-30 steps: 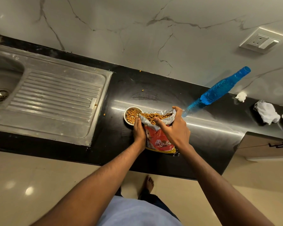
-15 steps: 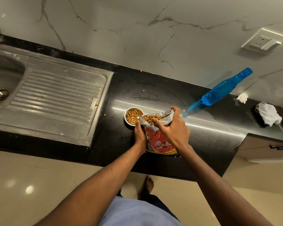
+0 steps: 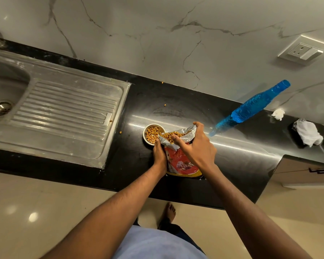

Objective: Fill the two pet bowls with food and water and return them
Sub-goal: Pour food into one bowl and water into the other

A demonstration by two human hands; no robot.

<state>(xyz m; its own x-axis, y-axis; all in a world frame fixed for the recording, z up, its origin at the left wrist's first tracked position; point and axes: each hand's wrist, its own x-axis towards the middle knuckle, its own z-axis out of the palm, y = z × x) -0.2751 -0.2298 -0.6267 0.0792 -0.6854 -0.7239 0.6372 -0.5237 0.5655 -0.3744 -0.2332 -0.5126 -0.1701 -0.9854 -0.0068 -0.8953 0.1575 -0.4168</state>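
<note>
A small white pet bowl (image 3: 145, 135) heaped with brown kibble stands on the black counter (image 3: 131, 161). A red pet-food bag (image 3: 180, 161) with a silver lining leans over the bowl's right rim, its open mouth full of kibble. My left hand (image 3: 160, 156) grips the bag's left side just below the bowl. My right hand (image 3: 196, 146) grips the bag's upper right edge, thumb on the front and fingers over the far lip. A blue water bottle (image 3: 251, 109) stands to the right, behind the bag. Only this one bowl is in view.
A steel sink (image 3: 6, 94) and its ribbed drainboard (image 3: 64, 113) fill the counter's left. Loose kibble pieces lie on the counter and drainboard. White cloths (image 3: 309, 133) and a white object sit at far right. A wall socket (image 3: 303, 52) is above. My bare foot (image 3: 169, 212) is below.
The bag's mouth has shifted slightly against the bowl and the kibble in it has settled differently. Both hands keep the same hold on the bag.
</note>
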